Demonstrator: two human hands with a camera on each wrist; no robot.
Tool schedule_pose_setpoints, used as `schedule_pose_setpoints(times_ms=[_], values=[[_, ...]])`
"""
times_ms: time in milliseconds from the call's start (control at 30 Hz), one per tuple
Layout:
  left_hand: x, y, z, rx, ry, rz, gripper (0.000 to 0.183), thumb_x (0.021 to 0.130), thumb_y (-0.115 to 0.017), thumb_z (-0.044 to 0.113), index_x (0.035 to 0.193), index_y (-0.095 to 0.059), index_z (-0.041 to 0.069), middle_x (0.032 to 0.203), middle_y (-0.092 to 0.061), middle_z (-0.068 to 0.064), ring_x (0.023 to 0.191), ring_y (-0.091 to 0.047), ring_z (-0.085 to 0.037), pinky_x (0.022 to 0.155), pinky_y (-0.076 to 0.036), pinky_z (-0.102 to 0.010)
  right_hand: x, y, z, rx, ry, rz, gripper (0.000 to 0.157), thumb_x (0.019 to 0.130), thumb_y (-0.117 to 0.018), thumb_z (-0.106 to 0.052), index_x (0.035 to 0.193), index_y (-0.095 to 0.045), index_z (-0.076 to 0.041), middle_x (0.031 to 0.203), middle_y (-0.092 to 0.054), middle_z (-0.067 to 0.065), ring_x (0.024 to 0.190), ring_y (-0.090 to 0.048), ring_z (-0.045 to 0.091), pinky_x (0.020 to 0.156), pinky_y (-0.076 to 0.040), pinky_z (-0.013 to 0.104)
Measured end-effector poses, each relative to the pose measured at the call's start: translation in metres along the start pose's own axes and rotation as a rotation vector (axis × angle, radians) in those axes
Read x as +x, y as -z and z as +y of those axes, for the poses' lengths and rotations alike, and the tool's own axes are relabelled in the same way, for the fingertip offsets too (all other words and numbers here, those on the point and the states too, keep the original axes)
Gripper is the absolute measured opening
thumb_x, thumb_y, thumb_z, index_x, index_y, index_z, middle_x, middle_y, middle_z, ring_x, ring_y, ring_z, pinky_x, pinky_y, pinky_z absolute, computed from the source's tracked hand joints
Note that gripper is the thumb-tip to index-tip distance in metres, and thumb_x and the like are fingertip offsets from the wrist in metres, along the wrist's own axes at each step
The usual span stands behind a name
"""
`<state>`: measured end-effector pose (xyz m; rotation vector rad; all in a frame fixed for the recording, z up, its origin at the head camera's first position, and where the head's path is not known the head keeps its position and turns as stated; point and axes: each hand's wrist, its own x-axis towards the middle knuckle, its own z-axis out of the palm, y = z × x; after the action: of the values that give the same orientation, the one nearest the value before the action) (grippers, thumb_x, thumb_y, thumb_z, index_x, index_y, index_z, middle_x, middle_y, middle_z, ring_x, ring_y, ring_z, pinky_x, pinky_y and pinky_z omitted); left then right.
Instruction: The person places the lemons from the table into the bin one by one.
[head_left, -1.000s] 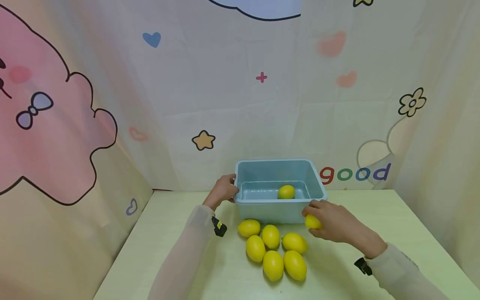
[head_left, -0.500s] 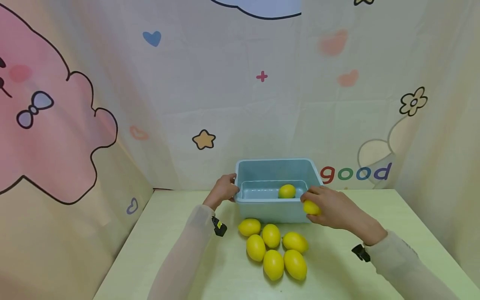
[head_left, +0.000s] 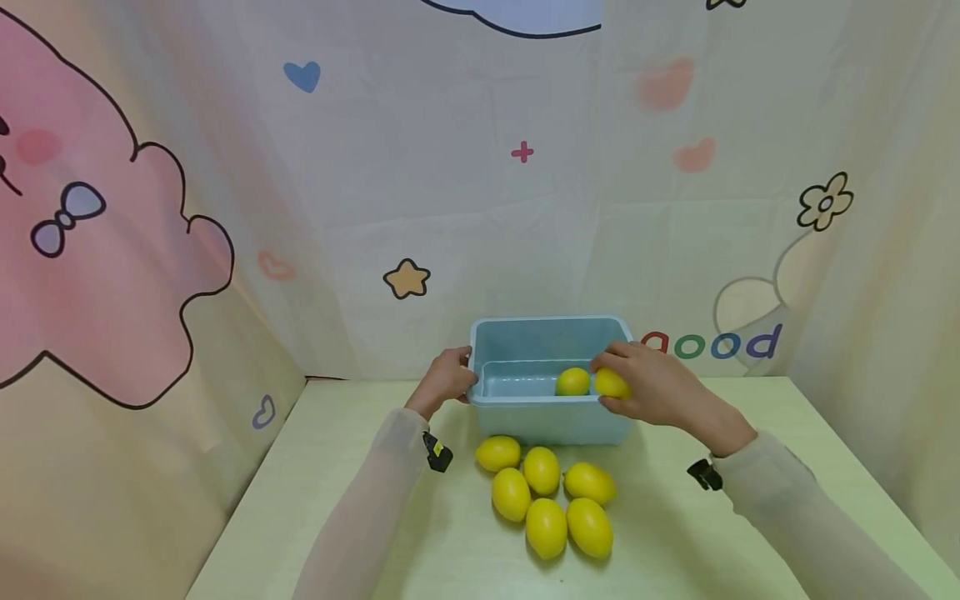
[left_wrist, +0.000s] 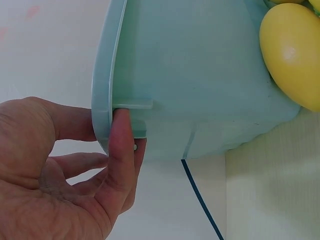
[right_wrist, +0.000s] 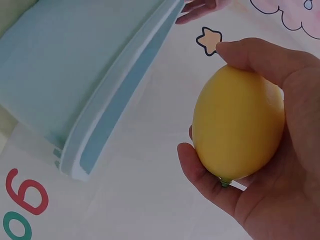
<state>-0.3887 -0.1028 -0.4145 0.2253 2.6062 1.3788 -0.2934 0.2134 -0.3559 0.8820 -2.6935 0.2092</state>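
Note:
A light blue plastic bin [head_left: 555, 423] stands on the table by the back curtain. My left hand [head_left: 447, 377] grips its left rim; in the left wrist view the fingers [left_wrist: 120, 165] curl under the lip. One lemon [head_left: 573, 382] lies inside the bin. My right hand [head_left: 651, 382] holds another lemon [right_wrist: 237, 122] at the bin's right end, over the rim in the head view. Thumb and fingers wrap that lemon in the right wrist view, its green stem tip showing. Several more lemons [head_left: 546, 528] lie in a cluster on the table in front of the bin.
The pale table [head_left: 315, 517] reaches forward to a printed curtain [head_left: 450, 208] with hearts, a star and the word good. A pink cartoon figure [head_left: 112, 275] is printed on the left curtain. Both wrists carry small black devices [head_left: 437, 452].
My right hand has lifted its lemon up from beside the bin's front right corner and moved it left, over the rim. The left hand keeps its grip, and the table lemons stay put.

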Motion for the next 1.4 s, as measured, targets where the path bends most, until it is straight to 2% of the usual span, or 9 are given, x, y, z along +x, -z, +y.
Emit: schedule_pose_setpoints(times_ms=[200,467,767,1067,1300,1400], values=[[0.001,0.0,-0.001,0.002,0.007,0.0,0.058,0.088,-0.057,0.001,0.145,-0.047,0.009,0.128,-0.059,-0.021,0.105,-0.065,-0.037,0.063,-0.063,-0.031,0.012,0.004,0.001,0.02,-0.007,-0.014,0.038,0.08,-0.079,-0.027,0.113,-0.067,-0.012,0.109,-0.064,0.007,0.09,-0.056,0.022,0.07,-0.054,0.031],[0.002,0.001,0.0,0.029,0.003,0.012,0.058,0.087,-0.058,0.002,0.144,-0.048,0.008,0.128,-0.059,-0.022,0.089,-0.066,-0.026,0.06,-0.062,-0.03,0.028,0.014,0.006,0.018,-0.018,-0.001,0.035,0.081,-0.077,-0.024,0.112,-0.066,-0.014,0.104,-0.063,0.007,0.082,-0.054,0.02,0.058,-0.051,0.028],[0.001,0.001,0.0,0.001,-0.007,-0.004,0.054,0.087,-0.057,0.0,0.141,-0.05,0.008,0.124,-0.06,-0.019,0.107,-0.065,-0.039,0.063,-0.063,-0.032,0.046,0.023,0.013,0.023,-0.045,-0.012,0.036,0.083,-0.075,-0.025,0.115,-0.066,-0.013,0.108,-0.063,0.009,0.084,-0.056,0.022,0.067,-0.055,0.034],[0.002,0.0,-0.002,0.016,-0.005,0.009,0.054,0.087,-0.057,-0.001,0.14,-0.051,0.008,0.126,-0.06,-0.018,0.106,-0.065,-0.038,0.061,-0.062,-0.031,0.063,0.023,0.025,0.054,-0.13,-0.065,0.038,0.085,-0.072,-0.029,0.119,-0.064,-0.014,0.109,-0.063,0.007,0.084,-0.056,0.023,0.069,-0.053,0.035],[0.0,-0.001,-0.001,0.026,-0.013,0.0,0.055,0.087,-0.057,0.0,0.141,-0.05,0.008,0.126,-0.06,-0.021,0.102,-0.066,-0.034,0.062,-0.062,-0.031,0.071,0.019,0.035,0.068,-0.158,-0.081,0.038,0.084,-0.073,-0.029,0.118,-0.064,-0.014,0.108,-0.063,0.008,0.086,-0.056,0.024,0.073,-0.053,0.036],[0.0,-0.001,0.0,0.032,-0.016,0.002,0.054,0.087,-0.057,0.0,0.141,-0.051,0.008,0.126,-0.06,-0.021,0.104,-0.066,-0.037,0.062,-0.062,-0.031,0.075,0.017,0.039,0.075,-0.178,-0.094,0.039,0.084,-0.073,-0.029,0.118,-0.064,-0.014,0.106,-0.063,0.008,0.086,-0.056,0.024,0.072,-0.052,0.035]])
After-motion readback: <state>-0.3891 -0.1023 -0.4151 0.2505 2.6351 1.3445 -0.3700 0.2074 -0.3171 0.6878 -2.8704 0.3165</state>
